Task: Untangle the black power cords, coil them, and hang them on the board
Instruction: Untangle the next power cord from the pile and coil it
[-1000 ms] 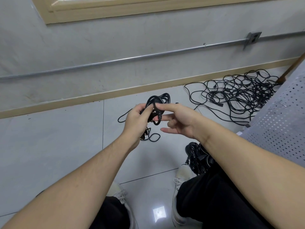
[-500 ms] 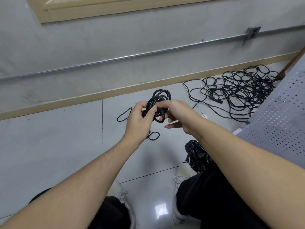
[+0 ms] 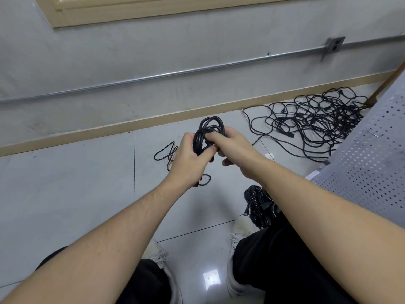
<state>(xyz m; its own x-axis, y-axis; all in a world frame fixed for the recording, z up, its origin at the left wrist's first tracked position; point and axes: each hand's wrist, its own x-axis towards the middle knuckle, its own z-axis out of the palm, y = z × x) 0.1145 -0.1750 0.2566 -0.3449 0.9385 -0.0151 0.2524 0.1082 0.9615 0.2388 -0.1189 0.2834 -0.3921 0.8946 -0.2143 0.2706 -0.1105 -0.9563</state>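
Note:
A black power cord coil [image 3: 209, 129] is held up in front of me above the floor. My left hand [image 3: 188, 160] grips the coil's lower left side, thumb across the strands. My right hand [image 3: 231, 145] pinches a strand at the coil's middle, fingers curled round it. A loose loop of cord [image 3: 163, 153] trails down to the floor under my left hand. A big tangle of black cords [image 3: 317, 122] lies on the floor at the right, by the wall. Another bundled black cord [image 3: 257, 205] rests by my right foot. The perforated grey board [image 3: 370, 170] stands at the right edge.
A grey wall with a metal conduit pipe [image 3: 175, 73] and a beige skirting [image 3: 131, 126] runs across the back. My knees in black trousers and white shoes [image 3: 237, 235] are at the bottom. The tiled floor [image 3: 65, 183] stretches to the left.
My right hand has gone from open with straight fingers to curled on the coil's strands, wrapping the cord. The coil has risen slightly and the view has shifted a little.

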